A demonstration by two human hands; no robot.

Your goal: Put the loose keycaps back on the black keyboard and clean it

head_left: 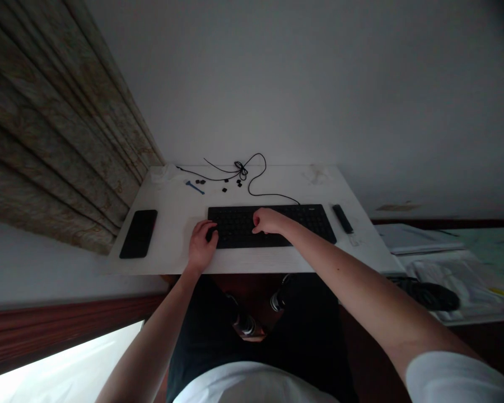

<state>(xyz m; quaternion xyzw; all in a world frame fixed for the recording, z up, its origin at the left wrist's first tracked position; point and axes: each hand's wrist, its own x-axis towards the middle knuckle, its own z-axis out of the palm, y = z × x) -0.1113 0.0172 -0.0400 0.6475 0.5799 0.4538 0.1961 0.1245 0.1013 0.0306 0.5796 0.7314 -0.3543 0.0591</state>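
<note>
Keyboard (311,224), left hand (201,246) clasping its left end, right hand (266,220) curled on middle keys, grip unclear

Overall: dim, flat and grey, colours muted.
Brightest: pale strip (67,358) at lower left, almost blown out.
Surface: the white surface (172,224) evenly lit and matte.
Shadows: soft; keyboard (306,224) near black, its keys barely separable; deep dark under the surface edge.
Distortion: wide lens bows the curtain (46,140) and frame edges; corners darken.
Sharpness: centre fairly crisp, small bits (224,190) at the back too tiny to resolve.
</note>
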